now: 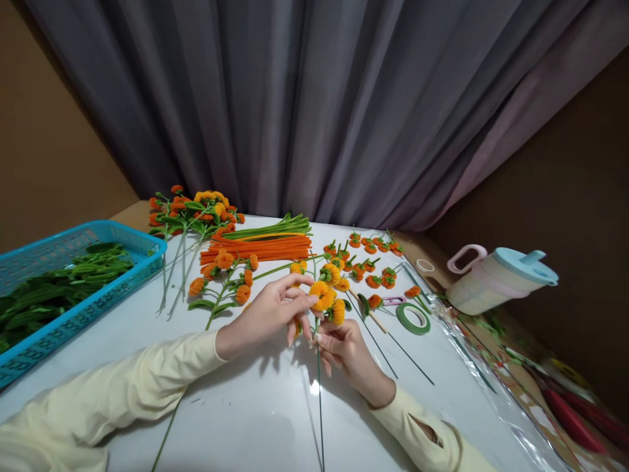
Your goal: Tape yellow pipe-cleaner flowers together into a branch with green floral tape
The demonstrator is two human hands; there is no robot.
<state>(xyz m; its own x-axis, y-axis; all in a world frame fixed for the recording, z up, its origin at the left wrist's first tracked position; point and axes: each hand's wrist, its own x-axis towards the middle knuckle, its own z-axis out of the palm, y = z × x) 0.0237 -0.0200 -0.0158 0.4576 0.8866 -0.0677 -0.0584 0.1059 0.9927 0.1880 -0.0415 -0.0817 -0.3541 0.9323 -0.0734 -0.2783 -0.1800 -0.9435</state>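
Observation:
My left hand [275,309] pinches a yellow-orange pipe-cleaner flower [322,295] at its head, fingers curled round it. Just below and to the right, my right hand [344,351] is closed on the thin green wire stem [319,400] under the flower, which runs down toward me over the white table [255,413]. A second small yellow bloom [338,311] sits against the right hand's fingers. Both arms wear pale yellow sleeves.
A blue basket [122,278] of green leaves stands at the left. Orange and green pipe cleaners [260,246], finished flower sprays [196,213], several small orange blooms [373,262], a green tape roll [413,318], a lidded jug [496,278] and clear wrapping [491,367] lie behind and right.

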